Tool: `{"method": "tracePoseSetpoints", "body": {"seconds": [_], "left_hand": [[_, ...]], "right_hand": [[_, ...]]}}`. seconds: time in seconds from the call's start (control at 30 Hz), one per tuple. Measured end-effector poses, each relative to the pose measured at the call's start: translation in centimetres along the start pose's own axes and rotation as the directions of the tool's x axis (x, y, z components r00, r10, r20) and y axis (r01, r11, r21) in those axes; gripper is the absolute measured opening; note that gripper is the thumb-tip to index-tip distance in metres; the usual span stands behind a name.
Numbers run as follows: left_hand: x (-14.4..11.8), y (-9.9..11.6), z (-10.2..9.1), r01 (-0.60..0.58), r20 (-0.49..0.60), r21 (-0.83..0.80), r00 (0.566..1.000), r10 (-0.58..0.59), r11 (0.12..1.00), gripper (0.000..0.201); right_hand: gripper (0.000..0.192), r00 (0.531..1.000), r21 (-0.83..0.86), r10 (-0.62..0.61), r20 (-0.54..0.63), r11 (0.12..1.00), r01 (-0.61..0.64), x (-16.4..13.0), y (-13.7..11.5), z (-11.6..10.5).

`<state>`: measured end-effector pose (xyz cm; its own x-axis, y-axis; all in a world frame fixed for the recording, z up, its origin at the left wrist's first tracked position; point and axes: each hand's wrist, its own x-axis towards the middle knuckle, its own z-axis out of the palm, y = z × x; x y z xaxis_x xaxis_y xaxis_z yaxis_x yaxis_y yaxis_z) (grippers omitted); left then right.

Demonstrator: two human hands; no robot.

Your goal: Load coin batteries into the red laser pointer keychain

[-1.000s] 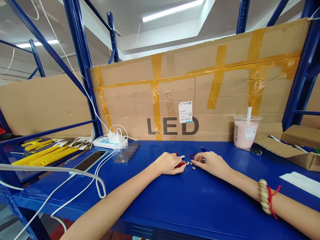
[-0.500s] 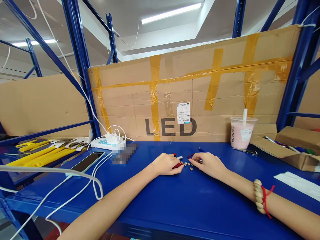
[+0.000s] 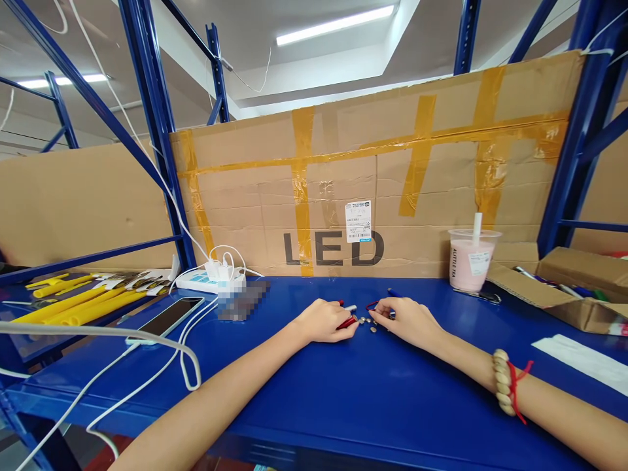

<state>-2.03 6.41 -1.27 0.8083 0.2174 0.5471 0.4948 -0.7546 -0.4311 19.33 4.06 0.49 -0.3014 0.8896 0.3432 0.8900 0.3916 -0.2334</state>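
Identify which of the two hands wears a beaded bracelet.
The right hand: pale beads and a red cord circle its wrist; the left hand, gripping a red item, is bare-wristed.

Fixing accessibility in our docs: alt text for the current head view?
A left hand holding a red object and a right hand are close together on a blue tabletop, small round pieces between them. Behind stands cardboard marked LED; a phone lies left, a pink drink right.

a bracelet (image 3: 503,383) of chunky, rounded, cream beads rings the right forearm (image 3: 466,361). just beside the bracelet, on its elbow side, runs a thin red cord (image 3: 513,389) with loose ends. beyond the bracelet the right hand (image 3: 407,322) is bare, as is the left hand (image 3: 324,321).
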Motion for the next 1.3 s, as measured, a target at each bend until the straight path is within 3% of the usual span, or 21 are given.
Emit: {"method": "tracePoseSetpoints", "body": {"seconds": [1.3], "left_hand": [[0.01, -0.04, -0.06, -0.012, -0.031, -0.024, 0.999, 0.011, 1.000, 0.042]], "right_hand": [[0.018, 0.996, 0.034, 0.023, -0.086, 0.999, -0.020, 0.02, 0.07, 0.15]]}}
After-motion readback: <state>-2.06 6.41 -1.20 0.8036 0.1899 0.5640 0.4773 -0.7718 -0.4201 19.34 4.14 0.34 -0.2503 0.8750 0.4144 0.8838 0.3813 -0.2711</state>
